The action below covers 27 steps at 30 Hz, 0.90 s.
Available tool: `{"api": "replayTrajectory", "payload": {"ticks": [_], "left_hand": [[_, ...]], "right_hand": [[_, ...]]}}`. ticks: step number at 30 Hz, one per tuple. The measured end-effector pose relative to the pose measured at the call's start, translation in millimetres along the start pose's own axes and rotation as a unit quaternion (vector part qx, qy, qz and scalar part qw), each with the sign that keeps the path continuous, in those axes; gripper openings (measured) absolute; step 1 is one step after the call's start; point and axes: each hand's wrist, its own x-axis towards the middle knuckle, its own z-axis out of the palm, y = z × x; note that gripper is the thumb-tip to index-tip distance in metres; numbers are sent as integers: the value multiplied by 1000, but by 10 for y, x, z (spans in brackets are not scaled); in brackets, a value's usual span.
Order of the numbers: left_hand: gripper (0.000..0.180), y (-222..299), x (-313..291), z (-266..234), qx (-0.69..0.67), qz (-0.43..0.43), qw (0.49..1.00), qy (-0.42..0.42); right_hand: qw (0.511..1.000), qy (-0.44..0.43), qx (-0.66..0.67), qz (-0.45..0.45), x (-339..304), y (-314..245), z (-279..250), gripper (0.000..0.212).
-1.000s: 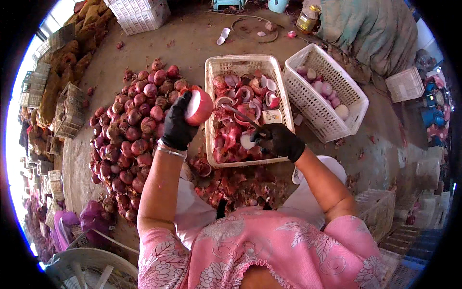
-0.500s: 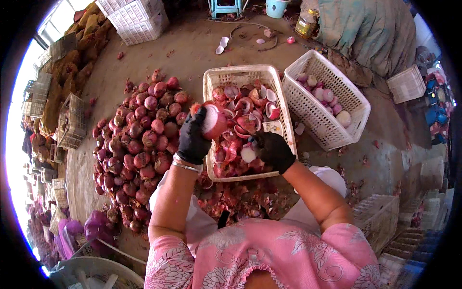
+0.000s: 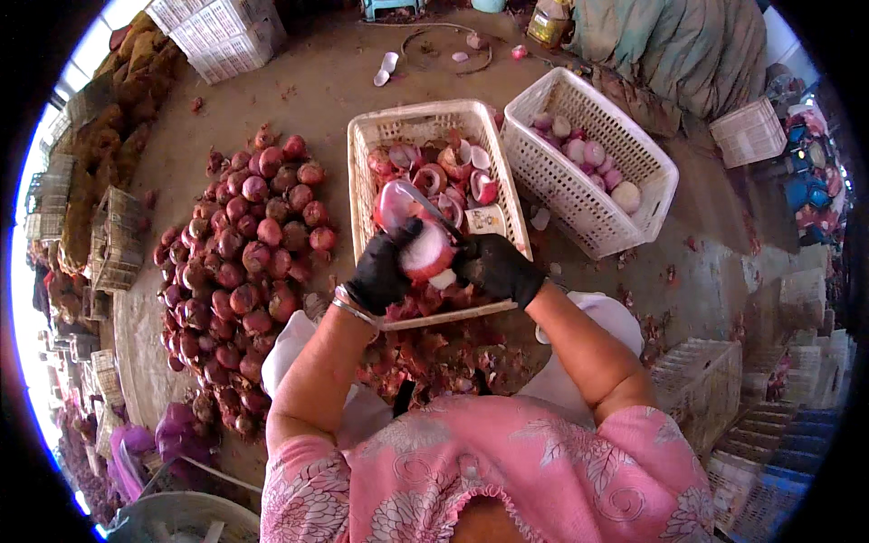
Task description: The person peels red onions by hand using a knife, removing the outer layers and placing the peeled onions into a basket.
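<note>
Both my hands wear black gloves and meet above a pale plastic crate (image 3: pixel 412 113) that holds red onion skins and cut pieces. My left hand (image 3: pixel 382 271) is closed around a red onion (image 3: pixel 425 255) with a pale cut face turned up. My right hand (image 3: pixel 498 269) grips a small knife (image 3: pixel 436 213); its handle is hidden in the fist. The blade points up and left, next to the onion's upper side. Just beyond the blade is a pink, shiny onion piece (image 3: pixel 395 204); whether it touches the blade I cannot tell.
A heap of unpeeled red onions (image 3: pixel 240 262) lies on the floor at left. A white crate (image 3: pixel 588 154) at right holds peeled onions. Skins litter the floor near my legs. Stacked white crates (image 3: pixel 222 41) stand far left; a green-grey cloth (image 3: pixel 670 54) covers something far right.
My left hand has brought the onion down and right, close to my right hand. The knife blade now shows beside the onion. The whole view has shifted slightly.
</note>
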Motion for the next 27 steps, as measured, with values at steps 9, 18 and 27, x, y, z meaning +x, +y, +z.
{"api": "replayTrajectory", "payload": {"ticks": [9, 18, 27], "left_hand": [[39, -175, 179, -151, 181, 32, 980, 80], [48, -77, 154, -204, 287, 87, 939, 166], [36, 0, 52, -270, 126, 19, 978, 163]], "right_hand": [[989, -21, 145, 8, -27, 54, -90, 32], [890, 117, 414, 150, 74, -21, -28, 13], [899, 231, 369, 39, 169, 75, -273, 20]]}}
